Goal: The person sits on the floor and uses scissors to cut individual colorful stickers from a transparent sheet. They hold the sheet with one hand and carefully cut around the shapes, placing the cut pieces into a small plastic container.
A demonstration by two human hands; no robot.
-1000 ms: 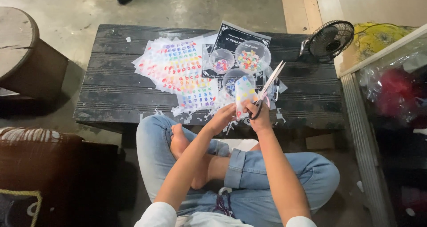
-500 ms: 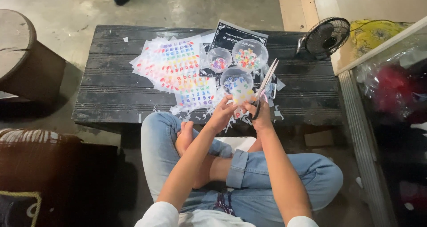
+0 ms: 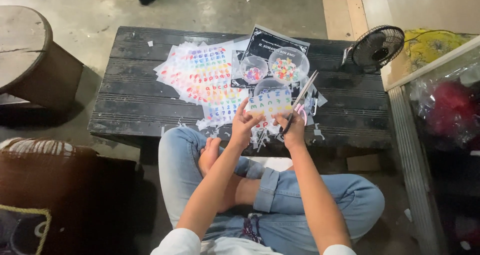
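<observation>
- Sticker sheet [image 3: 270, 104]: clear, w/ rows of coloured letters, held up over front edge of dark slatted table [image 3: 125, 90].
- Left hand [image 3: 245, 127] pinches sheet's left edge.
- Right hand [image 3: 294, 129] grips scissors [image 3: 302, 96], blades up, beside sheet's right edge.
- Vs 0.5 s ago: hands sit a bit lower, sheet faces up more; 3 clear bowls [image 3: 288, 65] unmoved.

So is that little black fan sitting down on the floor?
No, the fan stands on the far right corner of the dark wooden table, beyond the right hand holding scissors.
</observation>
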